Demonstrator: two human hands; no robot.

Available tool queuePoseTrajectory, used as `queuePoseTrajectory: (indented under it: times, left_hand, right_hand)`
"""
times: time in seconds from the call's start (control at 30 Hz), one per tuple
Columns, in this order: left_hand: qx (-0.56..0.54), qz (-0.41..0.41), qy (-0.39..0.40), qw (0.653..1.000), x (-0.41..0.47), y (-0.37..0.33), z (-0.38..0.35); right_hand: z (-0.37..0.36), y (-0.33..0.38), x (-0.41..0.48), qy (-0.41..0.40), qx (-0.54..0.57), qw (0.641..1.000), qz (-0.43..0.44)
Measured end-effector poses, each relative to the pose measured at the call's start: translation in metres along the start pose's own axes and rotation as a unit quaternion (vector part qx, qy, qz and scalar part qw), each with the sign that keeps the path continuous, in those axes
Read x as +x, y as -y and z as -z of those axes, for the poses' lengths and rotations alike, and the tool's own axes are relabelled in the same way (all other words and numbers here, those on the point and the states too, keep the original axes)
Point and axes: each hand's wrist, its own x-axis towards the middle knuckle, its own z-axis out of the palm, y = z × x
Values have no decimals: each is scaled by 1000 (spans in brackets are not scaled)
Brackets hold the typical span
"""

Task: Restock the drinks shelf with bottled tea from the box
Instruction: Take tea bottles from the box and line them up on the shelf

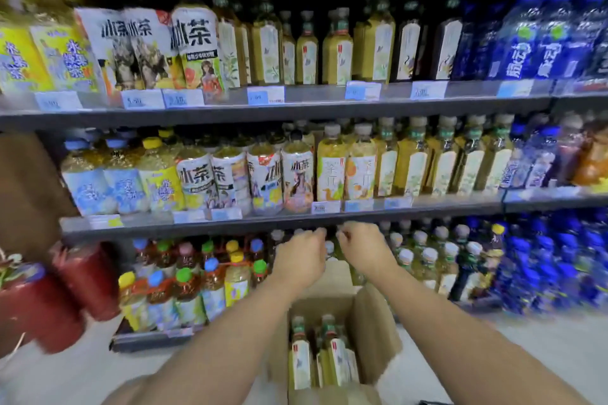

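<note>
An open cardboard box (pixel 375 332) stands on the floor below my arms. It holds several upright bottles of yellow-green tea (pixel 335 355) with green caps and pale labels. Both my arms reach forward into the bottom shelf, just under the edge of the middle shelf (pixel 263 222). My left hand (pixel 301 256) and my right hand (pixel 363 250) are close together with fingers curled. A bottle top (pixel 330 248) shows between them. Whatever the fingers may hold is hidden behind the hands. Similar tea bottles (pixel 424 263) stand on the bottom shelf to the right of my hands.
Three shelf levels are packed with drinks: yellow and white-labelled teas at left, tall tea bottles (pixel 411 161) in the middle, blue water bottles (pixel 552 260) at right. Small coloured-cap bottles (pixel 184 286) fill the bottom left. Red packs (pixel 42 306) stand at the far left.
</note>
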Motion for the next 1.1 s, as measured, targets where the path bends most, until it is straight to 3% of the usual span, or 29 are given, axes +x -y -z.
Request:
queuePoseTrajectory:
  times: [0.23,0.37,0.53,0.73,0.83,1.0,1.1]
  left_hand:
    - [46,71,164,983,-51,43,-113]
    - [7,143,271,952,-54,59,-172]
    - [-49,219,306,925,-65,62,-234]
    - [-49,265,326,906,-83,61,-285]
    - [-54,291,261,919,-83,56,-283]
    - [-32,242,290,925,-79,56,-281]
    - [-11,269,337,902,-84,42,-275]
  right_hand:
    - [-130,-59,-37,165,-47,981,-91]
    - [-194,-83,-44,274,-48,946,-165]
    - [-247,-97,-58,389,-47,890,-232]
    - [-282,-112,-69,387,68,856,-336]
    - [-283,-108,-65,391,16,864,-315]
    - [-265,-95,-62,364,-32,861,-355]
    - [-261,-91,-62,339,-73,870,-351]
